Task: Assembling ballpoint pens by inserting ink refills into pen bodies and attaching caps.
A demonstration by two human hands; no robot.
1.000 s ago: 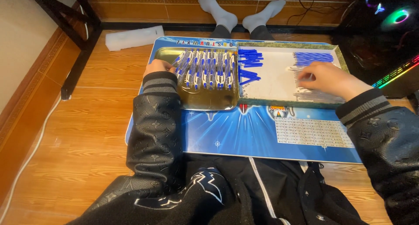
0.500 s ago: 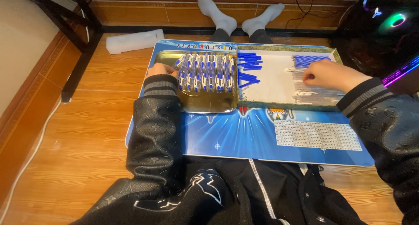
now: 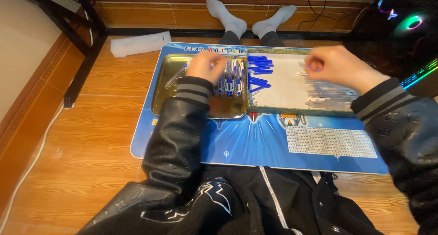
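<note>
We see a row of blue-and-white pens (image 3: 232, 77) lying side by side in a shallow gold metal tray (image 3: 166, 86). Our left hand (image 3: 205, 66) rests over the pens at the tray's middle, fingers curled down onto them; whether it grips one we cannot tell. One pen (image 3: 175, 74) lies slanted just left of that hand, apart from the row.

To the right of the left hand, touching the gold tray's edge, sits a second tray with a white floor (image 3: 285, 86). A loose cluster of blue pen caps (image 3: 259, 73) lies at its near-left corner, between our two hands. Our right hand (image 3: 331, 64) hovers above this white tray, fingers closed narrowly, pinching a small blue piece (image 3: 310, 67) that looks like a cap, though it is too small to be sure.

Both trays rest on a blue printed mat (image 3: 255, 146) spread on the wooden floor (image 3: 91, 139), reaching back from the hands toward our lap. Black jacket sleeves with striped cuffs cover both arms.

Beyond the hands, two feet in white socks (image 3: 248, 18) point toward the baseboard. Far left of the left hand a white foam block (image 3: 139, 43) lies on the floor beside a black frame leg (image 3: 82, 61). Past the right hand stands a computer case with glowing coloured lights (image 3: 401, 20).
</note>
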